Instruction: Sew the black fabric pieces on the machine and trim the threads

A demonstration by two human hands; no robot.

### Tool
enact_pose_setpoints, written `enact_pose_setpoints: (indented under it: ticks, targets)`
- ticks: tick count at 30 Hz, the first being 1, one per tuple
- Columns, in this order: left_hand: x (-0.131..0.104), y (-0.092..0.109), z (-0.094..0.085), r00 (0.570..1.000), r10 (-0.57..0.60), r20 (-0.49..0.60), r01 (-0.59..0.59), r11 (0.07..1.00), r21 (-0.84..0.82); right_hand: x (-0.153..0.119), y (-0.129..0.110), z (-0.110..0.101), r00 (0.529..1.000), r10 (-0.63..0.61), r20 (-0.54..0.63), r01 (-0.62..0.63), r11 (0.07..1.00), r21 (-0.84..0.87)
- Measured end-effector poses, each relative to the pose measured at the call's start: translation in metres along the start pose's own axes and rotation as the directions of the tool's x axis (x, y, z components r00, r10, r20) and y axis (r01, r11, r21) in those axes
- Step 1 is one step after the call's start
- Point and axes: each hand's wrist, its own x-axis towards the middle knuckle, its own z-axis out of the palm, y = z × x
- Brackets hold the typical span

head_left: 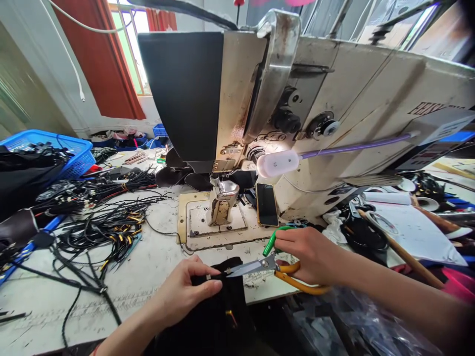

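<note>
With 12 o'clock at the top of the view and the hub at its middle, the left hand (185, 287) lies toward 7 o'clock, its thumb and fingers pinching a dark strip at the edge of a black piece (234, 296) of material, which hangs at 6 o'clock over the near edge of the desk (156, 257). The right hand (309, 254), toward 4 o'clock, grasps a pair of scissors (264, 264) by the handles, one green and one orange-yellow. The scissors sit near 5 o'clock, blades close together and aimed toward 9 o'clock, with the tips at the dark strip just beside the left fingertips; whether they touch it cannot be told. A small yellow mark shows lower on the black piece. Above the hands, a cream sewing machine (352, 109) fills the view from 12 to 3 o'clock, and its metal post (223, 205) rises from a base plate just off the hub toward 7 o'clock. A pale lamp (277, 163) on a purple stem shines near the needle area, toward 2 o'clock. A dark-screened phone (267, 205) leans against the machine close to the hub, toward 4 o'clock. Between 8 and 9 o'clock, black cords (96, 232), some with yellow ends, are heaped on the desk, with a blue basket (79, 153) of dark pieces behind them at 9 o'clock. Between 3 and 4 o'clock, a wooden stick (401, 252) lies across white paper (430, 232). A red curtain (100, 64) hangs at 10 o'clock beside a window.
</note>
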Motion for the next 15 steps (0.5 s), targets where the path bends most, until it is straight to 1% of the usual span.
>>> enact_pose_setpoints:
  ticks: [4, 8, 11, 15]
  targets:
    - [0.002, 0.001, 0.0, 1.0, 0.011, 0.01, -0.011, 1.0, 0.0, 0.001, 0.009, 0.008, 0.996, -0.081, -0.041, 0.08, 0.997, -0.024]
    - [0.003, 0.002, -0.001, 1.0, 0.014, 0.019, -0.014, 1.0, 0.017, 0.0, 0.014, 0.014, 0.995, -0.093, -0.038, 0.092, 0.995, -0.036]
    - [0.004, 0.004, -0.001, 1.0, 0.017, 0.003, -0.017, 1.0, 0.015, -0.002, 0.013, 0.017, 0.997, -0.073, 0.005, 0.073, 0.997, -0.023]
    - [0.006, 0.007, -0.003, 1.0, 0.004, 0.0, -0.004, 1.0, 0.001, -0.006, 0.008, 0.022, 0.994, -0.007, 0.111, 0.004, 1.0, 0.024]
